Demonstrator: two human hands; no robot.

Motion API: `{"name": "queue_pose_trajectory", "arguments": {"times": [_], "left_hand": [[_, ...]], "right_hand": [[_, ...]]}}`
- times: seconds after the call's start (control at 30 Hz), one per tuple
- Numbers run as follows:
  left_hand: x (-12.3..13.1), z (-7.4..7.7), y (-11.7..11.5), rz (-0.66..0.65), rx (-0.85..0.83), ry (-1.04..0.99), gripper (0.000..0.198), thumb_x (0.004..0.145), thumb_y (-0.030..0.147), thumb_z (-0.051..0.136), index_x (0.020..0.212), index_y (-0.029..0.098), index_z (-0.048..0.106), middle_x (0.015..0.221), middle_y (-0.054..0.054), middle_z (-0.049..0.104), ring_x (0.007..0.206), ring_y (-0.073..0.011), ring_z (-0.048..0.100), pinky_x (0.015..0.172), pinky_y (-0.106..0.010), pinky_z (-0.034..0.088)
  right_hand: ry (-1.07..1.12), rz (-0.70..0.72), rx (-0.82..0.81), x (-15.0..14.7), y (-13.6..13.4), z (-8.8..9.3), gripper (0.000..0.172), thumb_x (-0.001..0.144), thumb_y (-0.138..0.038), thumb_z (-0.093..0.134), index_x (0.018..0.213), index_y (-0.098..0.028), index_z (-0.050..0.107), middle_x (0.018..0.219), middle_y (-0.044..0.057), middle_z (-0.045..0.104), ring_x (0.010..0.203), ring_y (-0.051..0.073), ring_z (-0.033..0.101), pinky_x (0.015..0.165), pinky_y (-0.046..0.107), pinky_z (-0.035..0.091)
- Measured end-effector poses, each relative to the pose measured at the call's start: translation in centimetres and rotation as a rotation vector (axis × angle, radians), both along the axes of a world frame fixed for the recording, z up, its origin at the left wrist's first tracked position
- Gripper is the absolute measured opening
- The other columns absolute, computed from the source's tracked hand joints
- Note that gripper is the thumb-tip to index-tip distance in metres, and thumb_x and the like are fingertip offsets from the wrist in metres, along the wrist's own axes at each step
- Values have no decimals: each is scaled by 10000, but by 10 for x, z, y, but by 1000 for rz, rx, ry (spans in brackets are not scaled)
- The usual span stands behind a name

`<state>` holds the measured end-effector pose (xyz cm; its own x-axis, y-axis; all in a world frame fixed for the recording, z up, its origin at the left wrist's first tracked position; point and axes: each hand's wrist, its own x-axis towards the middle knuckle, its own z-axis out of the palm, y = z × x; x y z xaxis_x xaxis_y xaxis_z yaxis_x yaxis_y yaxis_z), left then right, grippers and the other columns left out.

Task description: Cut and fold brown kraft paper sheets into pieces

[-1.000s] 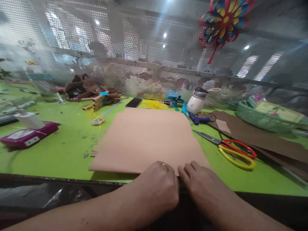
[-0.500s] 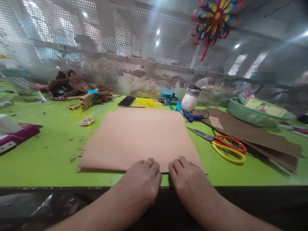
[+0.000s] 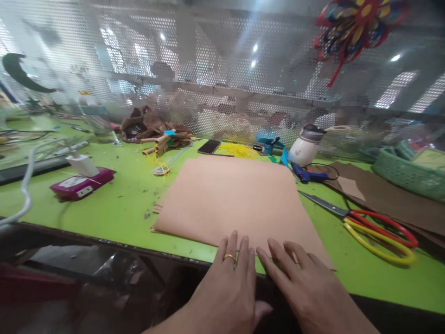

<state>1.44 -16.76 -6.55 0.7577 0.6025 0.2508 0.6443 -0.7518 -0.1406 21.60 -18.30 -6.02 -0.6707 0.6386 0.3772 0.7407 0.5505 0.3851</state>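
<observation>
The left hand and right hand lie flat, fingers extended and gripping nothing visible, on the near edge of the tan paper at lower centre. This looks like smoothing, which calls for even pressure. A littered green table spans mid-frame below a perforated screen.

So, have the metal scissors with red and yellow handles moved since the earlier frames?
No. The scissors keep the same spot relative to the blue, pistol-shaped glue gun; the whole view shifted.
</observation>
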Motion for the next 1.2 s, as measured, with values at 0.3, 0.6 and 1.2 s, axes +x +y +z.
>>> {"name": "queue_pose_trajectory", "arguments": {"times": [0.3,0.6,1.2], "left_hand": [[-43,16,-8,187,55,16,716,894,557,495,1249,-60,566,1293,-334,534,1212,-448,522,959,-516,469],[-82,22,-3,167,278,101,768,836,628,536,1162,-62,622,1197,-322,616,1100,-432,612,867,-489,539],[-156,-6,11,298,295,-138,622,894,576,468,1259,81,564,1280,-201,610,1125,-365,602,980,-503,438]], "right_hand": [[-43,-2,57,4,1,-3,549,765,-53,425,1274,-167,595,1195,118,680,935,328,635,613,398,582],[-55,-11,21,8,-3,-5,633,707,-26,426,1311,-152,566,1240,128,657,993,348,626,640,428,597],[151,-34,27,11,-10,-3,514,686,17,376,1094,-14,687,1167,166,695,1075,302,632,812,412,615]]}}
